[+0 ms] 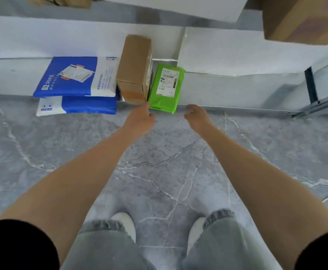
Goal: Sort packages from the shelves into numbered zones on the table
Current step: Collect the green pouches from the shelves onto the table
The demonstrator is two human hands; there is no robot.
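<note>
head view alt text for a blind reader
Left hand and right hand reach toward a green package on a low shelf, neither gripping it. A brown box and two stacked blue-and-white mailers sit to its left.

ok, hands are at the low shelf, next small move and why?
Probably close both hands on the green mailer and slide it off the shelf. The left hand is at its near left corner, the right hand just right of it, neither gripping yet.

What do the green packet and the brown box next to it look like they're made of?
The green packet: likely thin plastic film, glossy, with creases and a stuck-on label. The brown box: seemingly matte cardboard, taped at its end.
</note>
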